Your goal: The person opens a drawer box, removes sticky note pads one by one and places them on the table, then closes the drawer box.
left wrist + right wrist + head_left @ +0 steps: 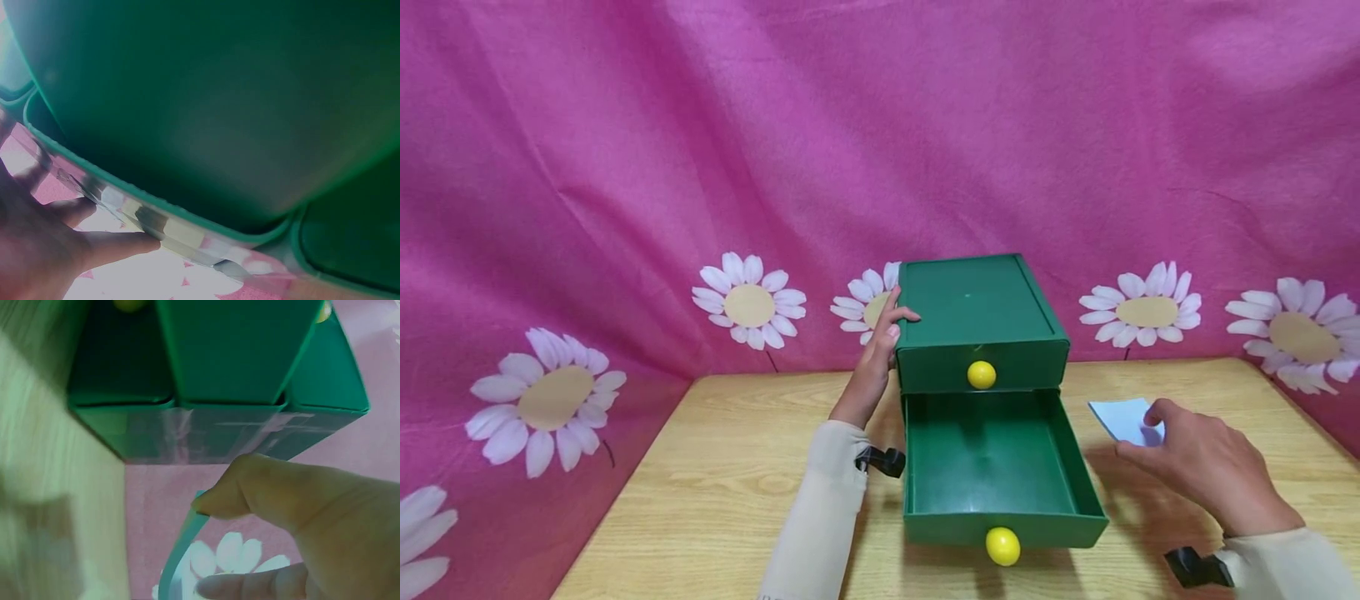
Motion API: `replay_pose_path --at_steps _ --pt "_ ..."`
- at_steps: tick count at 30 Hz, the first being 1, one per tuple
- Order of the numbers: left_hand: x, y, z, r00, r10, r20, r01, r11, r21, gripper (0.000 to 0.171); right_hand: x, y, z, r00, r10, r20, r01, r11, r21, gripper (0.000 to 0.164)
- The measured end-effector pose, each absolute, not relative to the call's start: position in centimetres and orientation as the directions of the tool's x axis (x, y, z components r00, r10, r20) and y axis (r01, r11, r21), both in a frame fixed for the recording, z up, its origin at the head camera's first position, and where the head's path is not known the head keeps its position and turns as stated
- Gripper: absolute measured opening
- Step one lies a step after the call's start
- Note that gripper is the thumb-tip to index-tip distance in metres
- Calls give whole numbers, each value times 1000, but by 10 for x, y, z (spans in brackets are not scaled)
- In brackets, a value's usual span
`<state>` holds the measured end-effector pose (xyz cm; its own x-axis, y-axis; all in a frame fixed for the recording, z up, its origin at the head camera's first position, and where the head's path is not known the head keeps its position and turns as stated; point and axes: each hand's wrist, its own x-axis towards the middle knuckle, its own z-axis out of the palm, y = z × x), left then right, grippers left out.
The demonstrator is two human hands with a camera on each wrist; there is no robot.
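Note:
A green plastic drawer cabinet (973, 300) stands on the table with a drawer (1000, 454) pulled out below its top drawer. Yellow round knobs sit on the top drawer (981, 375) and on the pulled-out one (1003, 546). My left hand (876, 358) rests against the cabinet's left side, its fingers extended and one fingertip over the top edge. To the right of the drawer, my right hand (1213, 467) pinches a small light blue pad of paper (1120, 417) between thumb and fingers. The pad's edge (181, 550) appears in the right wrist view.
The light wooden table (722, 450) spreads out on both sides of the cabinet. A pink cloth (880, 125) with large white daisies hangs behind and at the sides. The open drawer juts toward the front, between my arms.

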<state>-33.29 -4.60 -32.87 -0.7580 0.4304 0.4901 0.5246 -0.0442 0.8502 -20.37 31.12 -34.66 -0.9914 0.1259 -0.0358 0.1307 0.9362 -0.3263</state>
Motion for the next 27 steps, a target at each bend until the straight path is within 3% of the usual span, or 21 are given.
replay_pose_path --at_steps 5,10,27 --pt "-346 -46 -344 -760 407 507 536 -50 843 41 -210 313 -357 -988 118 -95 142 940 -310 83" --pt "-332 -50 -331 -762 423 491 521 -51 852 37 -213 311 -367 -986 119 -117 150 941 -302 80" --pt "-326 -47 -322 -750 444 490 526 -48 849 37 -218 315 -380 -949 132 -287 217 933 -288 59"
